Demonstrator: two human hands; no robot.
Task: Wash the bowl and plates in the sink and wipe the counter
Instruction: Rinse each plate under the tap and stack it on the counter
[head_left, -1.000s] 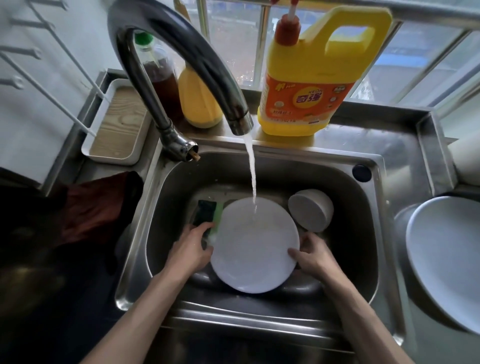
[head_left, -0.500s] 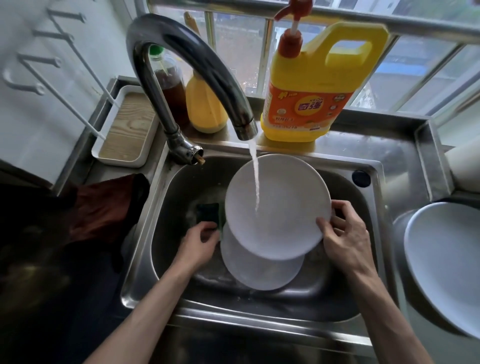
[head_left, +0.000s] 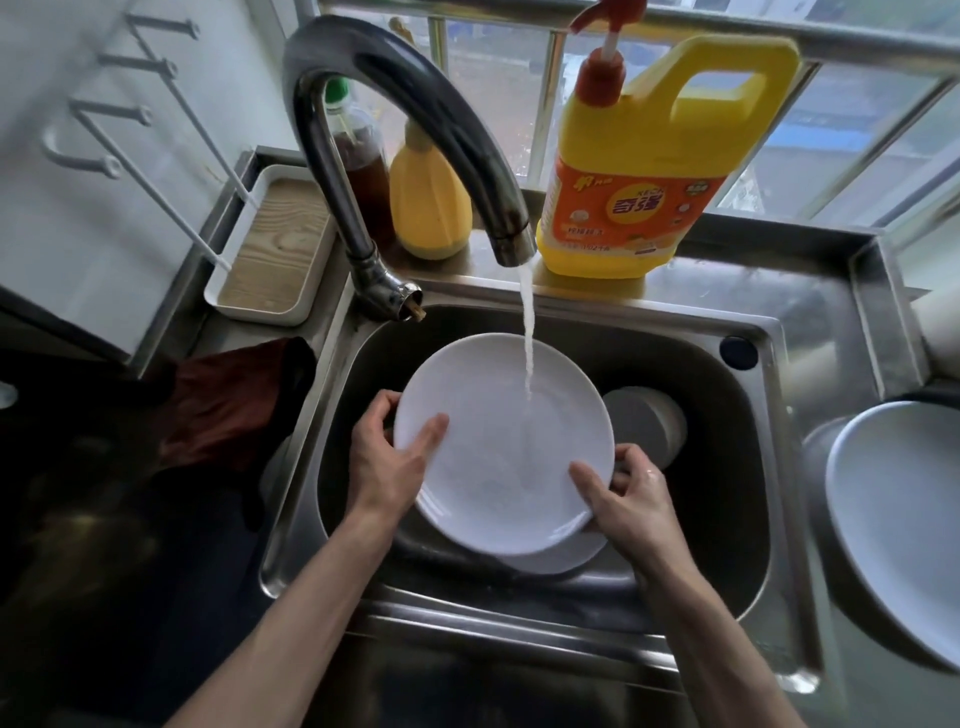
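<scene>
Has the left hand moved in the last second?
Yes. The left hand has risen from the floor of the stainless steel sink toward the curved chrome faucet and now grips the left rim of the round white plate.

The left hand (head_left: 387, 462) has been taken off the sponge and set on the upper plate (head_left: 498, 441) at its 9 o'clock rim. It has been lowered, and the bowl (head_left: 644, 421) at its 3 o'clock is uncovered again.

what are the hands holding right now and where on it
One white plate, by its rim: the left hand grips the left edge, thumb on the face, and the right hand grips the lower right edge.
</scene>
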